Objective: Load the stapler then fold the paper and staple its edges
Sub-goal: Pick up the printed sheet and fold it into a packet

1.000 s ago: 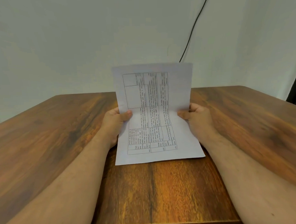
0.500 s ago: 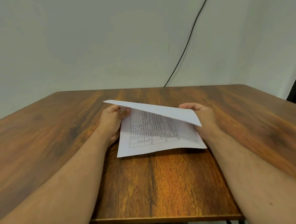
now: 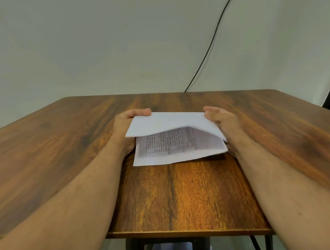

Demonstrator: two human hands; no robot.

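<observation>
A white sheet of paper (image 3: pixel 169 122) with a printed table lies in the middle of the wooden table (image 3: pixel 181 195). Its far half is bent over toward me and hangs above the near half, so part of the print still shows underneath. My left hand (image 3: pixel 126 124) pinches the paper's left edge at the bend. At the right edge my right hand (image 3: pixel 222 121) pinches it the same way. No stapler is in view.
A black cable (image 3: pixel 210 46) runs down the pale wall behind the table's far edge. The table's near edge crosses the frame below my forearms, with dark table legs and something white beneath it.
The upright far half of the sheet has come down toward me over the near half. Both hands have kept their hold at the sides.
</observation>
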